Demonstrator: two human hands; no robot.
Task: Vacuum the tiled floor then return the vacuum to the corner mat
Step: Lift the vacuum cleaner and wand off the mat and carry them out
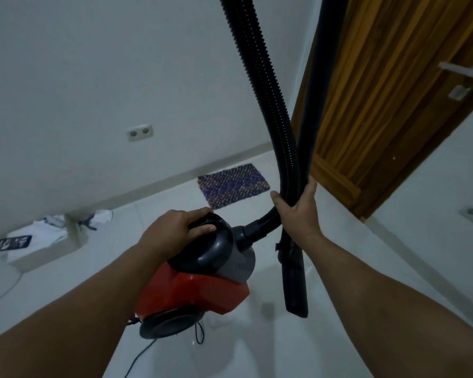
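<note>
Both hands [170, 227] on unlabelled red vacuum [197, 285].

Both bare forearms reach forward and up from the lower corners of the view, converging toward the middle. The left hand [175, 227] sits palm-down with its back toward the camera, fingers curled over the dark handle of the vacuum [197, 276] and the thumb tucked along the near side, the wrist roughly in line with the forearm. The right hand [298, 211] is raised a little higher and further forward, its back also facing the camera, the wrist bent slightly upward. Its thumb is spread out to the left and its fingers reach up on the right, wrapping the ribbed hose [260, 85] and the black tube [295, 274] together.
</note>
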